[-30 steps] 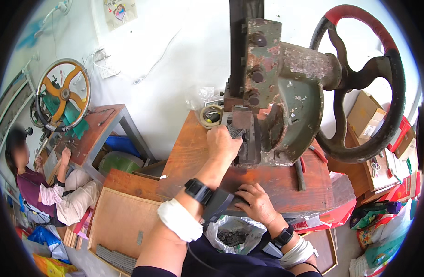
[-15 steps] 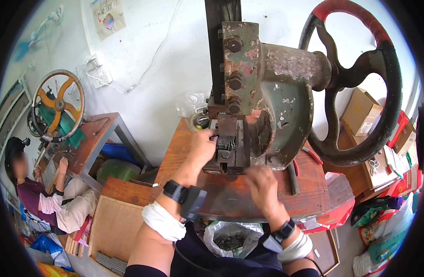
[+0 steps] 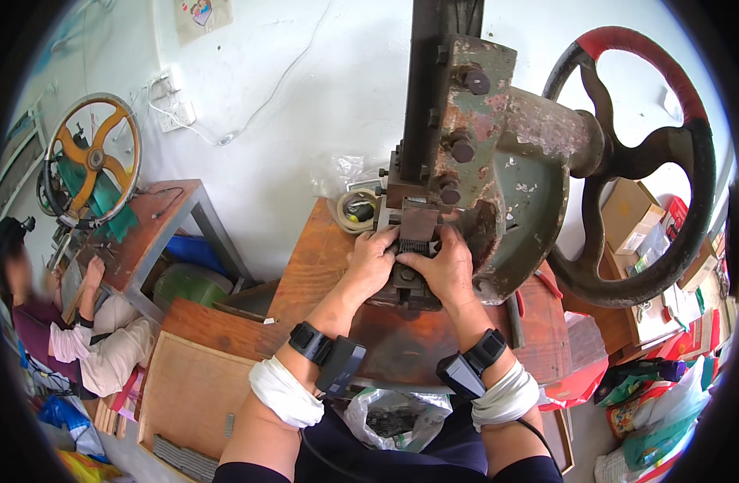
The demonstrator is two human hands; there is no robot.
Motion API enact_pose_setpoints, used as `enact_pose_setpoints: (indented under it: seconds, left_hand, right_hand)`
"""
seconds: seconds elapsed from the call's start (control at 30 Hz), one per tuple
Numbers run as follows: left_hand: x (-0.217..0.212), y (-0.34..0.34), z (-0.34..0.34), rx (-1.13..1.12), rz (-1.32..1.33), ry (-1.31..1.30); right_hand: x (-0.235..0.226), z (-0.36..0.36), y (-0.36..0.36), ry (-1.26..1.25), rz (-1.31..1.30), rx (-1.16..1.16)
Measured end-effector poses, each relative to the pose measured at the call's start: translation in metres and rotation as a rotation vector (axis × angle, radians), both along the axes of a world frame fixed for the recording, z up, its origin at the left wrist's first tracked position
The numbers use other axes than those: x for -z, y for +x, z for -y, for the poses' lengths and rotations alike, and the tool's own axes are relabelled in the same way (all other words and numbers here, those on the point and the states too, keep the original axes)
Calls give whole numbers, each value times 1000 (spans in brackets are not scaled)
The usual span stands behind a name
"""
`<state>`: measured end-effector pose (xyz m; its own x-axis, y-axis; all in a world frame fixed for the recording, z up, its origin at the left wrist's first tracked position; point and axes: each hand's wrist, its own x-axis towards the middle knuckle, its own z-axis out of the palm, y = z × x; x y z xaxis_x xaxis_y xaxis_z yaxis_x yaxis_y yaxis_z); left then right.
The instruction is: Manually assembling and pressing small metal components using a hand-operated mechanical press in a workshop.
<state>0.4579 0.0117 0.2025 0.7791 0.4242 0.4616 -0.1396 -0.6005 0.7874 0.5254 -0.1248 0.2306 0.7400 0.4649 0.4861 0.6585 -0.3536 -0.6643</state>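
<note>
Under the ram of a worn green hand press (image 3: pixel 472 121), a small dark ridged metal piece (image 3: pixel 415 247) sits at the die block (image 3: pixel 406 278). My left hand (image 3: pixel 371 264) is closed at its left side, fingertips pressed to the piece. My right hand (image 3: pixel 445 266) closes on it from the right, the thumb lying across the front and the fingers reaching behind. Part of the piece is hidden by my fingers and the ram, so I cannot tell its exact kind.
The press stands on a wooden bench (image 3: pixel 305 278) with a large handwheel (image 3: pixel 699 169) at right. A tape roll (image 3: pixel 355 211) lies behind. A plastic bag of dark metal pieces (image 3: pixel 397 419) hangs below. Left are a wooden tray (image 3: pixel 188 386) with grey strips and a seated person (image 3: pixel 55 338).
My right hand has come up from the bench front to the ridged metal piece. My left hand stays at it. The view has shifted, and a small grey strip now shows in the tray.
</note>
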Motion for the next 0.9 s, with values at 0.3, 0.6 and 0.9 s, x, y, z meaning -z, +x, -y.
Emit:
enact_pose_setpoints:
  seconds: [0.3, 0.6, 0.9]
  left_hand:
    - [7, 5, 4, -188, 38, -50]
    - [5, -4, 2, -151, -5, 62]
    - [0, -2, 6, -128, 25, 97]
  right_hand:
    - [6, -1, -1, 57, 81, 7]
    - [17, 11, 12, 152, -20, -176]
    - [19, 1, 8, 180, 80, -115]
